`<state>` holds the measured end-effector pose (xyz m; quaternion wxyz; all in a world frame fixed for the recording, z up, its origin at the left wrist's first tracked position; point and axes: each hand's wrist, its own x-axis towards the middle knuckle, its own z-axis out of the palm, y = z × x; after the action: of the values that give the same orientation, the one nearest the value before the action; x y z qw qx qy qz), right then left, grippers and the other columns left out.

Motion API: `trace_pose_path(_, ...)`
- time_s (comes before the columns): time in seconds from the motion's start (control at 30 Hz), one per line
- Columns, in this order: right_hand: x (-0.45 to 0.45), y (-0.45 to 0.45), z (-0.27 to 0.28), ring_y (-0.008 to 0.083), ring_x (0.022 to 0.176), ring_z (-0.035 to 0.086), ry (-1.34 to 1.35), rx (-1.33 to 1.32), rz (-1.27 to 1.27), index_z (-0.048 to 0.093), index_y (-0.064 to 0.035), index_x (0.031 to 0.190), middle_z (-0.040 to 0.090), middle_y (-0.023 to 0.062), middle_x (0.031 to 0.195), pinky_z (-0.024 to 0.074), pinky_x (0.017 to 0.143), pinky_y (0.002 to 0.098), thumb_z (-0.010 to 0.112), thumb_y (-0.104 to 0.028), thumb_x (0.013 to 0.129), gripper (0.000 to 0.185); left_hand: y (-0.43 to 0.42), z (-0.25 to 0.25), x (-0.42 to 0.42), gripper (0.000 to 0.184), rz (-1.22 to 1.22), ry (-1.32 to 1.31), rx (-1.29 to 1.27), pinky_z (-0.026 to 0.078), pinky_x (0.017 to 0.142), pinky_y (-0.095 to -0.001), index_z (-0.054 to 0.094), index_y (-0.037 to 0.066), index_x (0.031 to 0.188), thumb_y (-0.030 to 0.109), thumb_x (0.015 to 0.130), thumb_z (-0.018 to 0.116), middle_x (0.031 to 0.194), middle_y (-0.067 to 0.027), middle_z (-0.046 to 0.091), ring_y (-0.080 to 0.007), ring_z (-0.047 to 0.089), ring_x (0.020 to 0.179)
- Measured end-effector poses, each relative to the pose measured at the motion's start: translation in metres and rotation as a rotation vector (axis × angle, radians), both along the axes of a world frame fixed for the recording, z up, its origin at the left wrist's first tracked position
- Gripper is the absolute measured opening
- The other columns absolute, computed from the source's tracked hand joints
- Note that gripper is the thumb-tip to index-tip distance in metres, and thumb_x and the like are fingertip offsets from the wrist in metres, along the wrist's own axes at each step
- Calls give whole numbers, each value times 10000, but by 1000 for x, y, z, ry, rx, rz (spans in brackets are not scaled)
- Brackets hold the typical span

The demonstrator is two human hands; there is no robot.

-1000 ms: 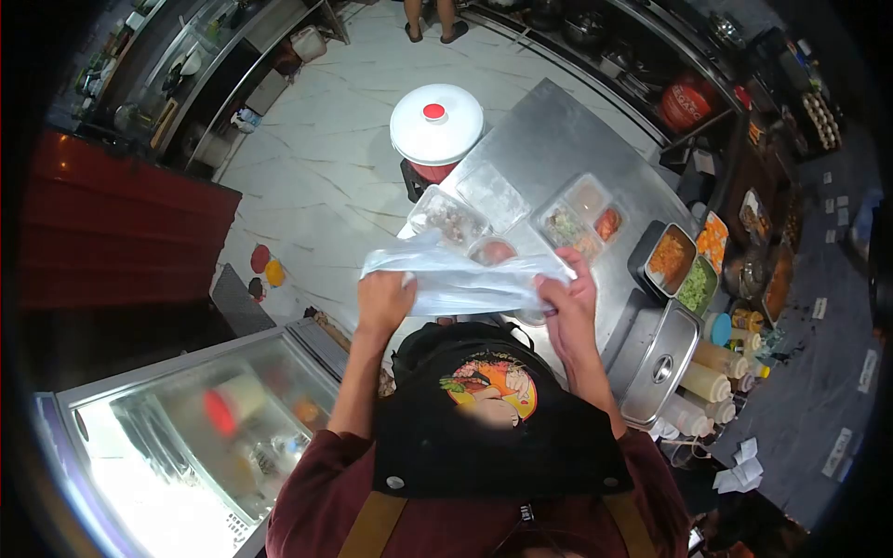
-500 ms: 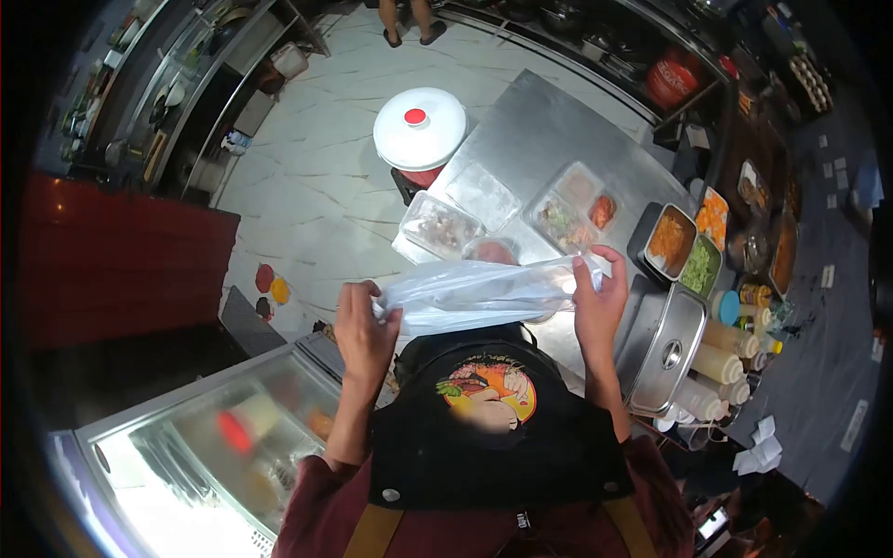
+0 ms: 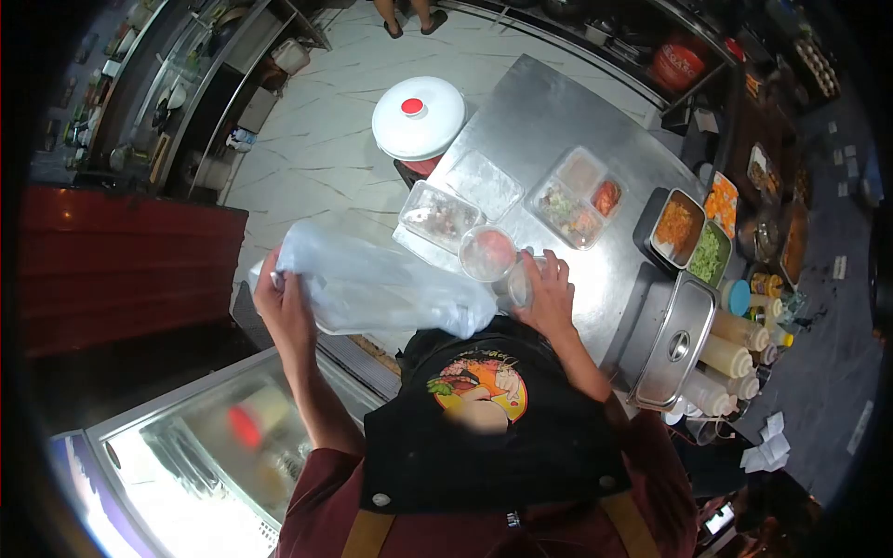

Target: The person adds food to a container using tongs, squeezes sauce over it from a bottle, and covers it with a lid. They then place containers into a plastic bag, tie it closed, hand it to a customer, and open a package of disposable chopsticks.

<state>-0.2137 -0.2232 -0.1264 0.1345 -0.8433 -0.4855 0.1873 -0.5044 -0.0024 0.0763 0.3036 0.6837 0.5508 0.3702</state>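
Observation:
My left hand (image 3: pixel 285 305) is closed on one end of a pale translucent plastic bag (image 3: pixel 381 284). The bag stretches out to the right, its far end hanging loose in front of the apron. Over the steel table's near edge, my right hand (image 3: pixel 549 296) has its fingers around a clear round tub (image 3: pixel 514 288), partly hidden by the fingers. Touching or nearly touching that tub is a lidded round tub (image 3: pixel 487 253) with something reddish inside. Beyond them lie a clear rectangular container (image 3: pixel 441 216) of food and a divided container (image 3: pixel 577 198) with several foods.
A white lidded pot (image 3: pixel 423 126) stands left of the steel table (image 3: pixel 539 112). On the right are metal food pans (image 3: pixel 674 228), a steel lidded pan (image 3: pixel 672 344) and several sauce bottles (image 3: pixel 726 358). A glass-topped freezer (image 3: pixel 205 446) is at lower left. Another person's legs (image 3: pixel 406 14) show at the top.
My right hand has let go of the bag and moved left and down to the clear round tub. My left hand has drawn the bag leftward, uncovering the tubs.

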Motion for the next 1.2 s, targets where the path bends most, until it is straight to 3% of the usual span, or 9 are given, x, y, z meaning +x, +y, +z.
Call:
trace_pose_path(0.17,8,-18,26,421,1235,479,88,18,-164,491,-207,1500,436,199,1431,522,959,517,926,-259,570,1028,-19,36,101,282,-171,152,304,507,716,-274,611,-27,1143,-79,868,572,854,-99,640,-128,598,792)
trace_pose_path(0.3,29,-61,95,437,1219,494,46,90,-293,504,-189,1484,456,213,1402,518,974,493,903,-220,574,994,-35,14,175,272,-497,-45,-129,542,667,-357,652,-8,1158,-49,892,614,837,-182,704,-274,675,645)
trace_pose_path(0.37,36,-85,135,440,1232,496,-53,166,-358,508,-183,1478,462,219,1395,510,984,500,887,-204,571,983,-41,-10,206,300,-717,45,-151,515,668,-320,651,-36,1219,-8,932,572,840,-131,680,-161,636,729)
trace_pose_path(0.53,49,-141,230,438,1289,515,-135,242,-464,496,-149,1473,468,232,1396,473,1059,495,858,-192,589,956,-99,-79,299,234,-942,76,-58,517,715,-477,629,-7,1157,63,934,629,840,-267,677,-432,686,765)
trace_pose_path(0.7,40,-164,258,437,1263,509,-63,440,-590,517,-136,1429,495,220,1326,471,1037,498,846,-153,555,934,-170,-92,352,272,-966,-153,-268,520,718,-420,535,25,1161,76,924,658,890,-201,667,-369,678,830)
trace_pose_path(1.0,43,-143,144,434,1198,502,-171,388,-556,504,-134,1403,460,205,1348,467,993,513,895,-168,523,964,-169,-158,302,258,-1060,65,-518,521,734,-345,715,-14,1097,188,940,745,900,-114,744,-153,651,776)
trace_pose_path(1.1,43,-141,77,428,1181,501,-100,336,-377,543,-119,1363,468,203,1341,493,946,509,881,-181,528,903,-166,-187,298,336,-1028,70,-476,535,773,-401,711,-57,1113,238,953,709,929,-235,750,-306,732,846)
trace_pose_path(1.13,43,-139,56,425,1179,501,-74,300,-313,561,-111,1347,475,204,1337,503,933,507,873,-189,531,877,-169,-181,300,313,-1022,-61,-535,522,752,-323,710,-60,1130,220,993,676,911,-140,753,-132,644,822)
trace_pose_path(1.2,39,-135,15,418,1170,505,-51,232,-196,598,-94,1309,492,206,1320,520,910,503,862,-212,537,824,-171,-175,306,329,-1055,-44,-591,525,769,-327,705,-72,1146,220,998,668,945,-159,761,-141,653,848)
